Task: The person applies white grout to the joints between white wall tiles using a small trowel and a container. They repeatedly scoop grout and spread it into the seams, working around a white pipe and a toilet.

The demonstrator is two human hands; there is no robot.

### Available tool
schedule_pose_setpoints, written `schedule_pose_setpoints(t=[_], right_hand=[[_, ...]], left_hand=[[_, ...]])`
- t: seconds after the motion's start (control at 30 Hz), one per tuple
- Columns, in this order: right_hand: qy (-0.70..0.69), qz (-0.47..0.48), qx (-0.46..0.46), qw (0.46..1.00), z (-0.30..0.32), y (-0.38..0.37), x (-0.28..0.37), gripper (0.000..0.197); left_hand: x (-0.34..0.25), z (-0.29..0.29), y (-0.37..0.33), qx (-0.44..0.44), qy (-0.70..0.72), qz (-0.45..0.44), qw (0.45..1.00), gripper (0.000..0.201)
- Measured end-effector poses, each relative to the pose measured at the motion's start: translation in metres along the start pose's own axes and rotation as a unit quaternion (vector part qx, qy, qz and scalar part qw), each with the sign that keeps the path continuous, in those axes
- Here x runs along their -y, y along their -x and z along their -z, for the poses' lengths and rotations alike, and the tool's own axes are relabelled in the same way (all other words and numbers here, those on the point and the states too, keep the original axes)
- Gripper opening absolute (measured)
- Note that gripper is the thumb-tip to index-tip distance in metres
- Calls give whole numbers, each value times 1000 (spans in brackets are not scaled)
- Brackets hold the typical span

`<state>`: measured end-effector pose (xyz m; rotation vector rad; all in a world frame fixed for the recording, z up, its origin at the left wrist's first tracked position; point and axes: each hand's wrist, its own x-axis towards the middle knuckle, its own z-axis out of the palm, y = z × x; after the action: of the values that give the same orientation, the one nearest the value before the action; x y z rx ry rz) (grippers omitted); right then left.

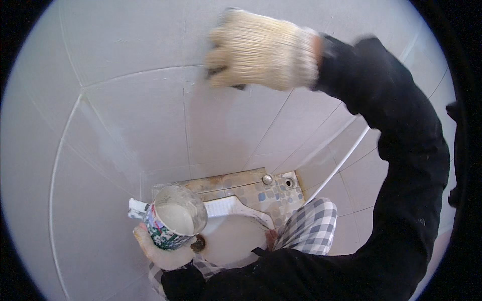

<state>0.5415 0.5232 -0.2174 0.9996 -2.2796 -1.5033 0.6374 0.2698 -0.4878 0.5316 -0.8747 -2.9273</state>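
My left hand (168, 253), in a pale knitted glove, is closed around a small bucket (159, 232) with a colourful printed side. The bucket is tilted and holds a greyish-white paste (175, 216). A white-smeared flat piece (137, 208) juts out on its left. High against the tiled wall (135, 123), my right hand (258, 52), in a cream knitted glove, is blurred and curled around a thin tool. Only small dark bits of that tool (240, 87) show past the glove, so its kind is hidden.
Beneath my arms lies a white squat toilet (233, 241). Behind it is a patterned tile ledge (266, 193) with a round metal knob (267, 179) and a drain hole (289, 182). My knee in checked trousers (311, 226) is close by. A white pipe-like line (336, 168) runs along the right.
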Motion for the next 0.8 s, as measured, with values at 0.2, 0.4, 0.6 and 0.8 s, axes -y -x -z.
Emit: schedule_pose_setpoints(t=[0.2,0.4,0.6,0.8], right_hand=[[-130,-46,21,990,-82,151,22,36],[-291,-215,-166,918,-88,187,73,58],[-208,-266,-221,915,-129,138,73,59],[-341,-222,-116,906,-148,155,138,54]], left_hand=[[-5,-17,12,-54,-15,-3,998,71],[-8,-17,13,-14,-38,21,999,72],[-15,-27,17,-1,-11,23,1000,73],[-18,-25,17,35,16,65,997,70]])
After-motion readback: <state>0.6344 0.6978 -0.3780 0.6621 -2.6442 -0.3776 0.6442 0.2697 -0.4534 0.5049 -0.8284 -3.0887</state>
